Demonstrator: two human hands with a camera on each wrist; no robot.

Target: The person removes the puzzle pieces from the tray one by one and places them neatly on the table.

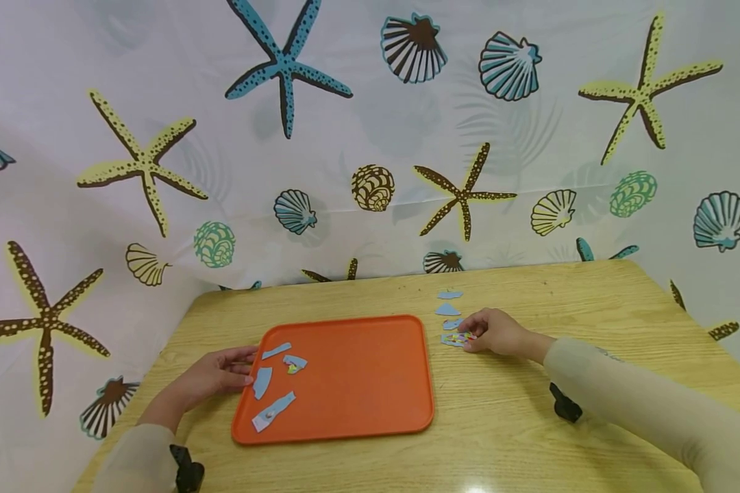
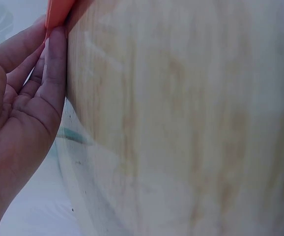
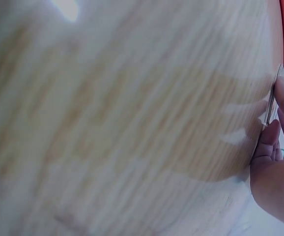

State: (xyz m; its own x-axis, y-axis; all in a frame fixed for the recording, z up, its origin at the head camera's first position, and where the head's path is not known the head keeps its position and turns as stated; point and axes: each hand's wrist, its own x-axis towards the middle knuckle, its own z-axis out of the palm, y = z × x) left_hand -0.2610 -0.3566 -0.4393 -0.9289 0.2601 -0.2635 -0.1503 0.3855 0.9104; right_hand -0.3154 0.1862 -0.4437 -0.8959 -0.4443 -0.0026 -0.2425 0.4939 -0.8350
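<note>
An orange tray lies on the wooden table, its left rim gripped by my left hand. The left wrist view shows that hand's thumb and fingers meeting at the tray's edge. Right of the tray, my right hand pinches a flat light-blue card piece with a multicoloured pattern, close over the table. The right wrist view shows this piece edge-on as a thin strip at the fingertips. Just beyond it lies another blue piece, partly covered by the fingers.
On the tray's left side rest several blue card pieces, among them a long one and a small patterned one. Two more pieces, a triangular one and a strip, line up farther back. A shell-printed cloth hangs behind the table.
</note>
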